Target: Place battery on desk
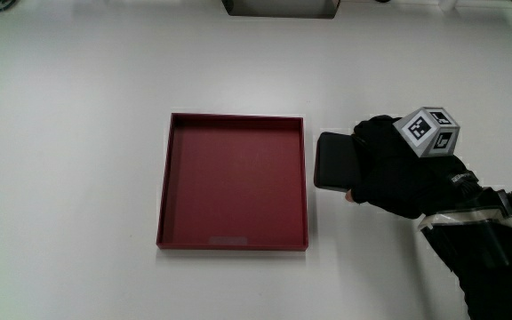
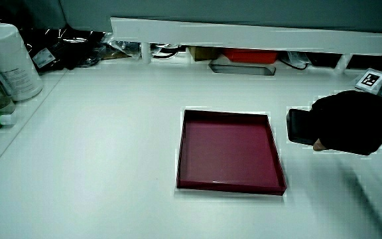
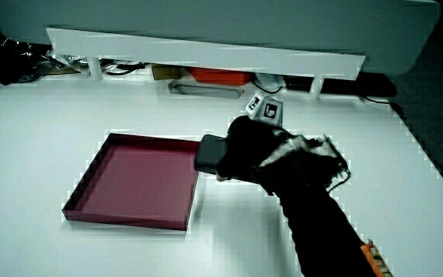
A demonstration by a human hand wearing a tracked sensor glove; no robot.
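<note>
A flat black battery (image 1: 333, 163) lies or hovers just beside the dark red tray (image 1: 232, 242), outside its wall. The gloved hand (image 1: 396, 169) covers one end of it, fingers curled around the pack, with a patterned cube (image 1: 431, 132) on its back. In both side views the battery (image 2: 300, 126) (image 3: 210, 154) sticks out from the hand (image 2: 350, 123) (image 3: 254, 151) toward the tray (image 2: 231, 187) (image 3: 128, 222). I cannot tell whether the battery touches the table. The tray holds nothing.
A low white partition (image 2: 244, 32) runs along the table's edge farthest from the person, with a red box and clutter under it. A white canister (image 2: 8, 61) and black cables sit at a corner of the table.
</note>
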